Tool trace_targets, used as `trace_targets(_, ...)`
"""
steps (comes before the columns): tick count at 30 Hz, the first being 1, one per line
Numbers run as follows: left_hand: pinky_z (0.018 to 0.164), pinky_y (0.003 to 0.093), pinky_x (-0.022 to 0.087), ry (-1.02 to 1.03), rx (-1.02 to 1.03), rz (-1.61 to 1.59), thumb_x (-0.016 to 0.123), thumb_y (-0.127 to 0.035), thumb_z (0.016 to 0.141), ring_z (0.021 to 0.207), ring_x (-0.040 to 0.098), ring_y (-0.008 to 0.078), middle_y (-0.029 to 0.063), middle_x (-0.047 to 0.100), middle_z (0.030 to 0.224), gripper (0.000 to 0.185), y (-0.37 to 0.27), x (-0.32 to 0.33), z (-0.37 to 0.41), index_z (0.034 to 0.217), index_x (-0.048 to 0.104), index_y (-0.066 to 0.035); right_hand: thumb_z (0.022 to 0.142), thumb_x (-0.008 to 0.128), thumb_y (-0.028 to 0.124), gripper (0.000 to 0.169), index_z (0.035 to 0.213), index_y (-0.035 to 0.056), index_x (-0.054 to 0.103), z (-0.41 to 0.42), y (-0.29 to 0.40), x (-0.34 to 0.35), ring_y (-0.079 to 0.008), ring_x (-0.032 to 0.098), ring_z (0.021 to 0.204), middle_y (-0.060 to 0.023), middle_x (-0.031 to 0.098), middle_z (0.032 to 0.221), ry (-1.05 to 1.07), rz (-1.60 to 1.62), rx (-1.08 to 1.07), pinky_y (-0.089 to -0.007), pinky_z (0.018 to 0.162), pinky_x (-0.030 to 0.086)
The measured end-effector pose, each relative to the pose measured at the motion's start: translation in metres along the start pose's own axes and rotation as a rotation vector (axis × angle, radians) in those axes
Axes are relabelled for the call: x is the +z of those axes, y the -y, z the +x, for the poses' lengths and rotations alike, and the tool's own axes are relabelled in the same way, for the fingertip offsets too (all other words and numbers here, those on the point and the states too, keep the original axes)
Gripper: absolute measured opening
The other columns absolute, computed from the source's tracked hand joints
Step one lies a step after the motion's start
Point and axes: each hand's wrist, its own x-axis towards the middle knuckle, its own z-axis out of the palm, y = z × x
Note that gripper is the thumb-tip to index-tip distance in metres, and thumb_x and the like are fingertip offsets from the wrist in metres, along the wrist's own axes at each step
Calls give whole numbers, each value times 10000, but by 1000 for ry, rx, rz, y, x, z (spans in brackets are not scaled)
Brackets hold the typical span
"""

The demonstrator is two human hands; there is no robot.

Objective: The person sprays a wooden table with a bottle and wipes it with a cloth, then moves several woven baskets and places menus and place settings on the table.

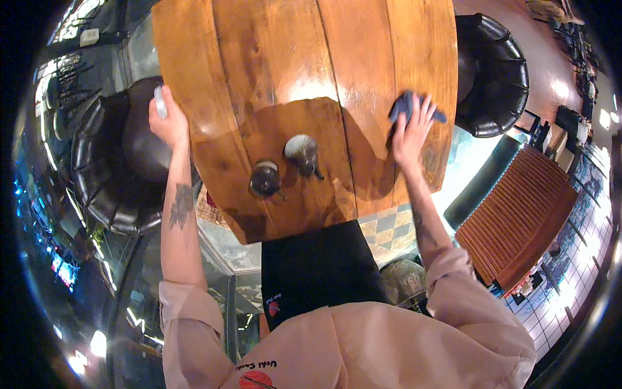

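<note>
My right hand point(412, 132) presses a dark blue cloth point(402, 106) onto the right side of the wooden table point(286, 58). Beside the table's left edge, my left hand point(170, 121) is closed around a small whitish object point(159, 102); most of it is hidden, so I cannot tell what it is. Two small, dark, rounded vessels stand between my arms near the table's front. The nearer is a dark pot point(265, 181) with a pale rim. Just behind it sits a pale-topped vessel point(302, 151).
Black padded leather seats flank the table, one at the left point(112, 155) and one at the right point(500, 73). A slatted wooden bench point(515, 214) is to the lower right. Glass panels point(121, 301) line the left. My black apron point(316, 267) touches the table's front edge.
</note>
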Motion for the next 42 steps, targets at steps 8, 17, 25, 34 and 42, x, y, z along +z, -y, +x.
trace_targets(8, 725, 504, 489, 28, -56, 123, 564, -566, 898, 833, 658, 399, 177, 693, 840, 533, 1, 5, -1, 850, 670, -45, 865, 666, 374, 507, 1322, 175, 575, -33, 124, -86, -389, 460, 1261, -173, 458, 1409, 242, 39, -256, -514, 1026, 382)
trace_targets(17, 760, 508, 478, 71, -63, 123, 545, -556, 913, 861, 638, 393, 189, 665, 876, 538, 3, 8, -1, 875, 652, -30, 809, 694, 209, 305, 1103, 147, 644, -30, 197, -58, -330, 665, 842, -110, 636, 939, 622, -157, -581, -438, 679, 548)
trace_targets(25, 741, 514, 477, 34, -61, 135, 564, -526, 913, 839, 632, 408, 194, 651, 853, 507, 3, 6, -4, 879, 641, -26, 801, 735, 350, 309, 845, 46, 694, 104, 219, -50, -372, 667, 712, -182, 663, 706, 274, 12, -472, -456, 637, 538)
trace_targets(34, 736, 509, 472, 11, -18, 178, 578, -484, 918, 842, 621, 404, 193, 647, 848, 475, 3, 4, -5, 864, 633, -15, 790, 738, 298, 338, 903, -20, 719, 251, 283, -39, -417, 653, 948, -277, 675, 945, 138, 56, -268, -471, 818, 524)
trace_targets(42, 741, 528, 459, 73, 26, 80, 574, -496, 911, 846, 609, 417, 206, 638, 841, 493, -9, 17, 0, 856, 626, -10, 742, 791, 437, 474, 868, -7, 681, 279, 249, -7, -443, 641, 871, -269, 656, 888, -192, 31, -279, -496, 773, 528)
